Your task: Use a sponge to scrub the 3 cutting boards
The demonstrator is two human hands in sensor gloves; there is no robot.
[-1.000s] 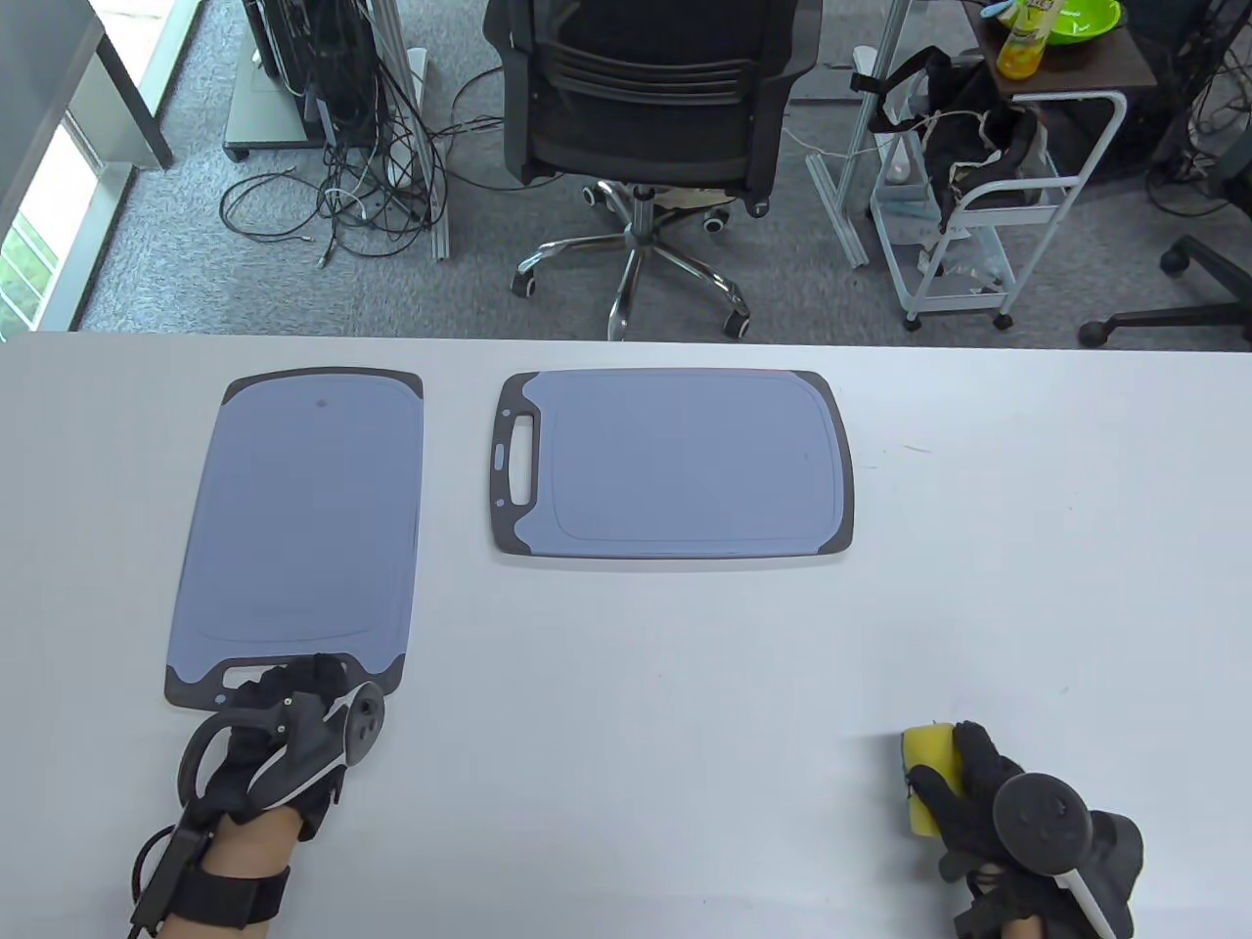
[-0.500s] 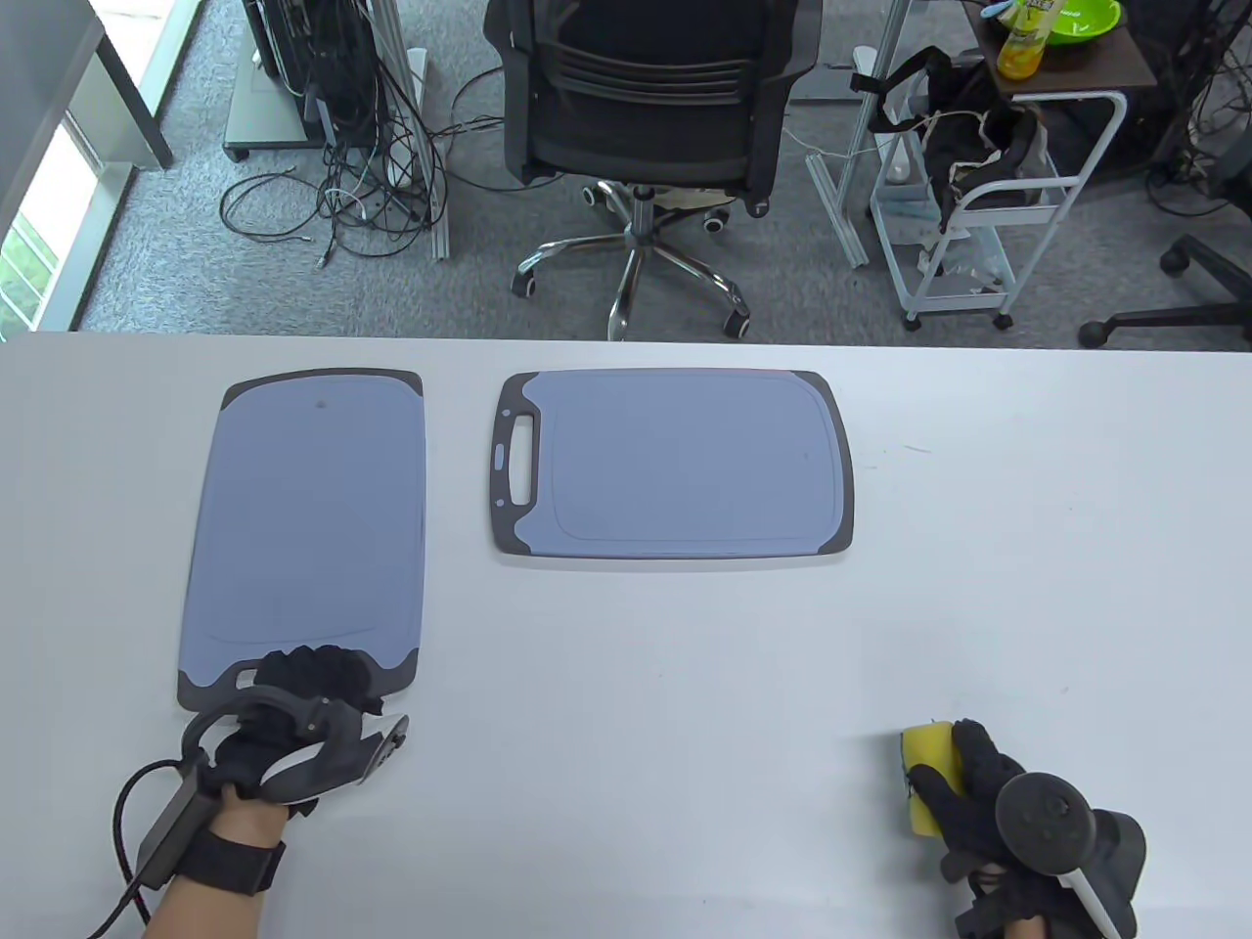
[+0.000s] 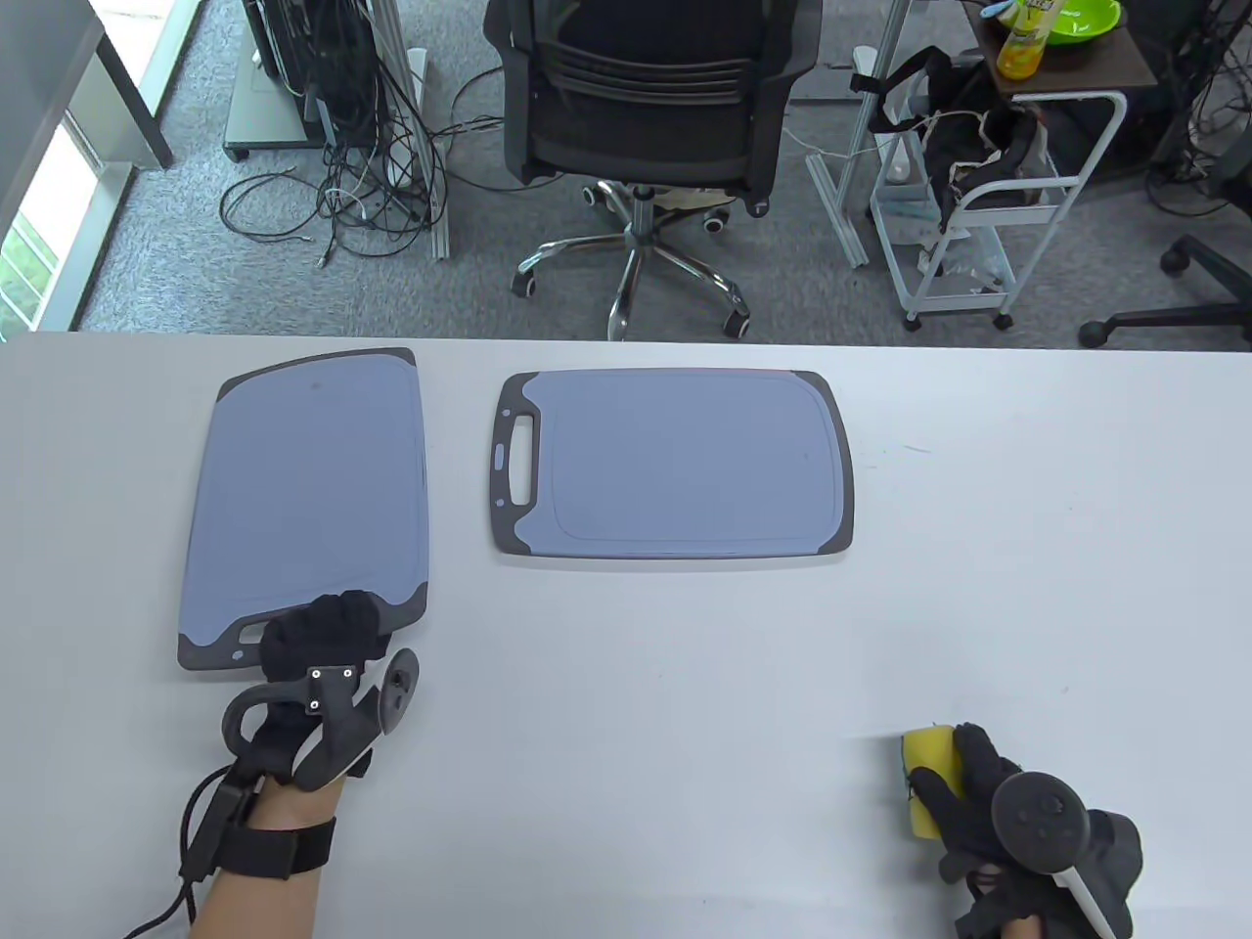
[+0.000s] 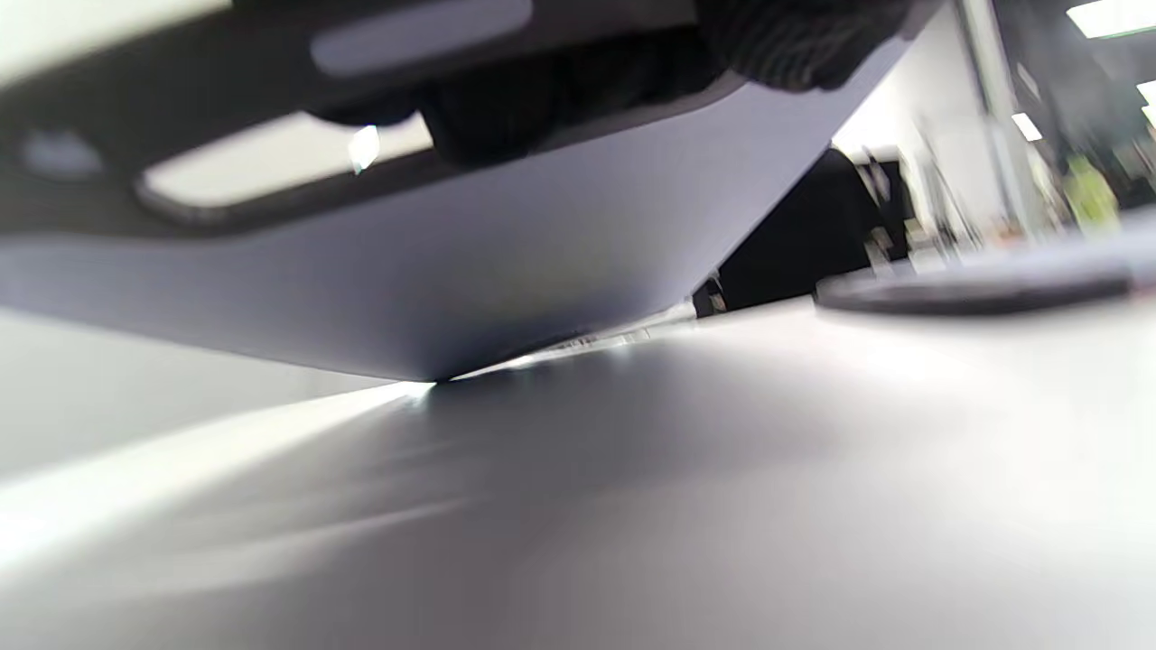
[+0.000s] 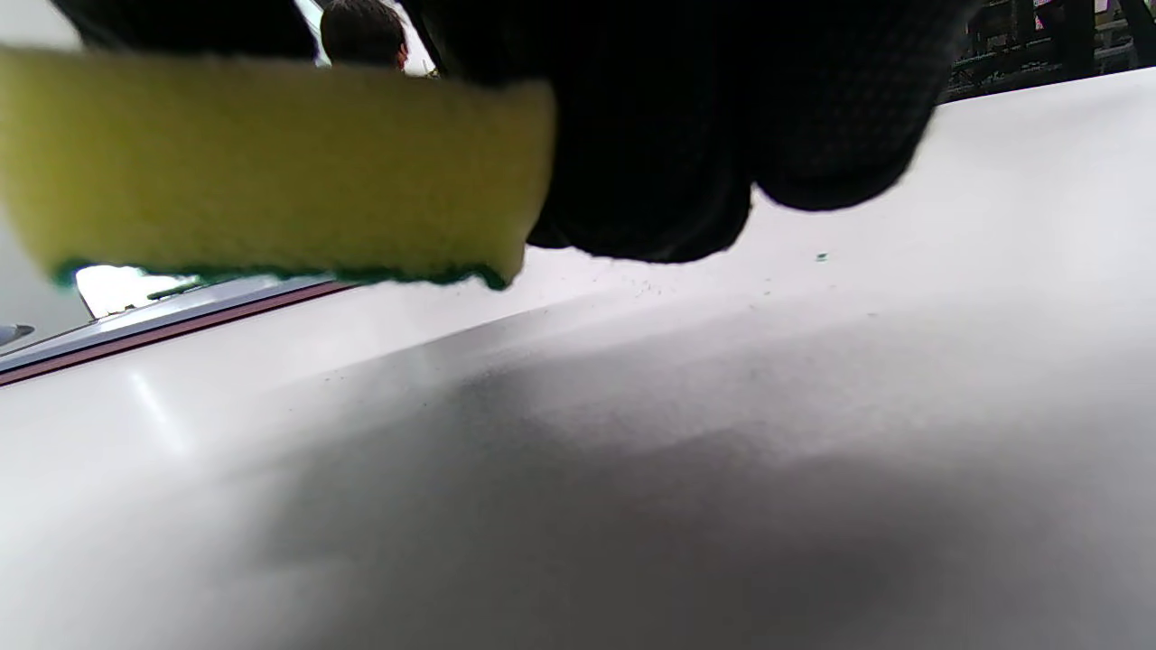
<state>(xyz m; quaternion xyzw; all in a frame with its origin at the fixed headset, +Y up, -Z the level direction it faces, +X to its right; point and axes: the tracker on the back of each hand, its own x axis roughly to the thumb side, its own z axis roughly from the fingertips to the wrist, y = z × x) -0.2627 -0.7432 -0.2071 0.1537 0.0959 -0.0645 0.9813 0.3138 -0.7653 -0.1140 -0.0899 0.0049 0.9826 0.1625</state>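
A blue-grey cutting board (image 3: 313, 489) with dark ends lies lengthwise at the table's left. My left hand (image 3: 321, 628) grips its near handle end, and that end is raised off the table. The left wrist view shows the board's underside (image 4: 506, 262) tilted up, its far edge on the table, with my fingers (image 4: 795, 45) curled over the handle end. A second board (image 3: 685, 465) lies flat at the centre, handle to the left. At the bottom right my right hand (image 3: 963, 794) holds a yellow sponge (image 3: 925, 773). The sponge (image 5: 271, 162) hangs just above the table in the right wrist view.
The white table (image 3: 685, 685) ends just beyond the boards. Behind it stand a black office chair (image 3: 646, 98), a white wheeled cart (image 3: 978, 205) and tangled cables (image 3: 342, 186) on the floor. A thin reddish edge shows along the centre board's far side.
My left hand closed on the left board's handle end and lifted it, moving away from me; the board now tilts. The right hand and sponge have stayed put.
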